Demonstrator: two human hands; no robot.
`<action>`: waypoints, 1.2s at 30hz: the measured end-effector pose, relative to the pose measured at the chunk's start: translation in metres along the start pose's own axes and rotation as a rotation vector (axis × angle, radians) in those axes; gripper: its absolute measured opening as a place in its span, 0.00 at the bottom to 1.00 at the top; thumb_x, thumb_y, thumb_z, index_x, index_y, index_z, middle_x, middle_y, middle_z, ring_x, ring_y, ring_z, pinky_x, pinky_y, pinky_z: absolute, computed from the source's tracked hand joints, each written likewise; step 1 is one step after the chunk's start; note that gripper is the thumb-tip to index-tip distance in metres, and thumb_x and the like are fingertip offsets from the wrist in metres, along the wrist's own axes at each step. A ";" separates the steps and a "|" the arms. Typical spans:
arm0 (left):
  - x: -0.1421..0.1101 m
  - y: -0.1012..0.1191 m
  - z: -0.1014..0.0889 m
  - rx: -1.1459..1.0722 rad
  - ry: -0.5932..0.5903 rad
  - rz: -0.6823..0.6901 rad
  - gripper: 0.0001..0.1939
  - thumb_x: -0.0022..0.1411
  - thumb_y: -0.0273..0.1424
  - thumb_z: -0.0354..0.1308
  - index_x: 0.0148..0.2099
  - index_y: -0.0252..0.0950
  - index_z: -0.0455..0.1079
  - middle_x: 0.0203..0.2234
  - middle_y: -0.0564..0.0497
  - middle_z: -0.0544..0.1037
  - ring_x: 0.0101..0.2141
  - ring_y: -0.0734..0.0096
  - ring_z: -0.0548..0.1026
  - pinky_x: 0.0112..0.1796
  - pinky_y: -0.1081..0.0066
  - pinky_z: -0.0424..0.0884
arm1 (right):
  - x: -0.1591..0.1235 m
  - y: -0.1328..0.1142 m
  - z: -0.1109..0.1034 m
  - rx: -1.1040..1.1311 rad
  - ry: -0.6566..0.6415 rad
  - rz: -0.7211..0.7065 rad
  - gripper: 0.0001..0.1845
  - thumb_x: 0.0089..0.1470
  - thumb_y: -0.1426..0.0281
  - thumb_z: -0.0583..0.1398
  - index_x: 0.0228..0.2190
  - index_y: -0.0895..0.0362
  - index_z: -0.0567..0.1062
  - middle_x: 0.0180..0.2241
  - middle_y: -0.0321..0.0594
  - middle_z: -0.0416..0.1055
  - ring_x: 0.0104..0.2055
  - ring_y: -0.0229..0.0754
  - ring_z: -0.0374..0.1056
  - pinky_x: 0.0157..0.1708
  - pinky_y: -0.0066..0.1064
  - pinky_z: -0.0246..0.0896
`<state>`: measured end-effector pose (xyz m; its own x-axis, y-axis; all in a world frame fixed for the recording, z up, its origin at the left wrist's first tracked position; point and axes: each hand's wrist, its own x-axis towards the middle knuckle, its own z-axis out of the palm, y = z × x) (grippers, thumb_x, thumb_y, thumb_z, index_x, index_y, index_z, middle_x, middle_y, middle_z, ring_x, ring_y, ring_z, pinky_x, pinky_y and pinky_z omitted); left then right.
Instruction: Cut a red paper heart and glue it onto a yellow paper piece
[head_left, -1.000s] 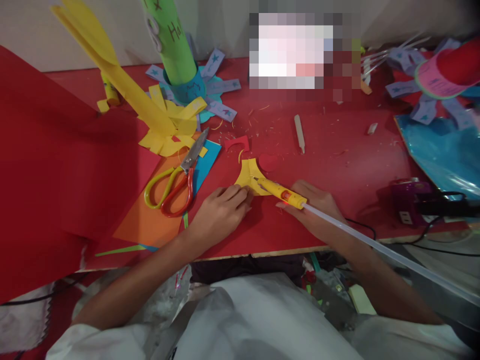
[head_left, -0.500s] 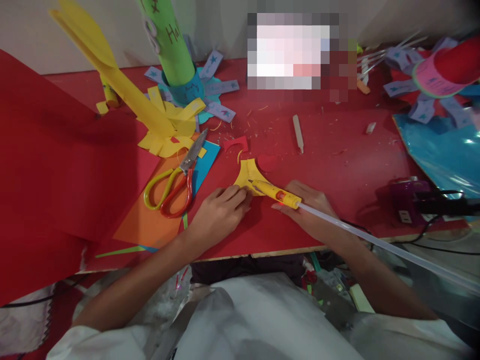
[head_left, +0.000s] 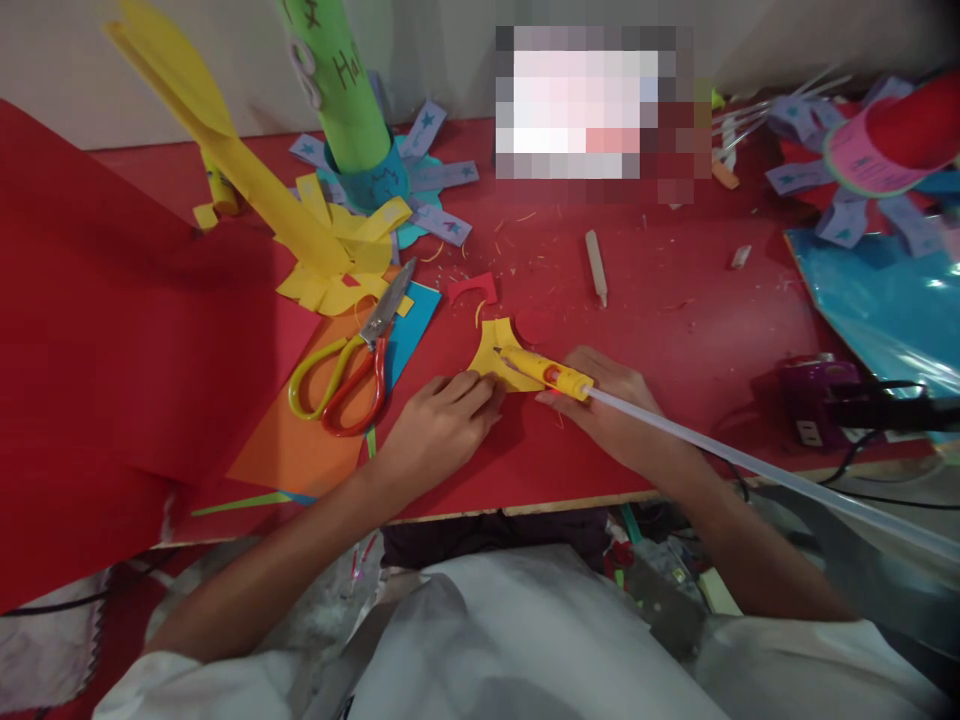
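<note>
My right hand (head_left: 611, 405) is closed around a yellow glue gun (head_left: 551, 372); a long translucent glue stick (head_left: 720, 447) runs out of its back end toward the right. The gun's nozzle points left and sits over the middle of a yellow paper cutout (head_left: 496, 335) with curved sides; whether it touches the paper I cannot tell. My left hand (head_left: 448, 420) has its fingers bent and pressed together on the cutout's lower left edge, holding it on the red table (head_left: 637, 290). Its fingertips are partly hidden.
Scissors (head_left: 356, 370) with yellow and red handles lie on orange paper (head_left: 277, 440) at left. Behind them are a yellow paper flower (head_left: 311, 240) and a green paper tube (head_left: 349, 110). A purple device (head_left: 810, 400) with cables and blue plastic-covered sheet (head_left: 892, 300) are right.
The glue gun has shifted slightly to the left and up over the yellow cutout, with my right hand and the glue stick following. My left hand stays in place.
</note>
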<state>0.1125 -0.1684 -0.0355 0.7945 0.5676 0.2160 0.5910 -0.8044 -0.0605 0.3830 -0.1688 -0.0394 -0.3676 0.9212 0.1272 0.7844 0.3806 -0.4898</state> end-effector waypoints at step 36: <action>-0.001 0.000 0.001 -0.016 0.029 0.003 0.14 0.79 0.28 0.59 0.60 0.28 0.78 0.56 0.43 0.84 0.52 0.59 0.80 0.46 0.60 0.79 | -0.012 0.005 -0.025 0.276 0.089 -0.062 0.14 0.68 0.55 0.67 0.45 0.52 0.79 0.42 0.44 0.81 0.42 0.48 0.80 0.41 0.38 0.75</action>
<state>0.1114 -0.1687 -0.0370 0.7920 0.5596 0.2440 0.5859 -0.8091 -0.0462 0.4039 -0.1754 -0.0222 -0.3558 0.9050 0.2332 0.5918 0.4113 -0.6932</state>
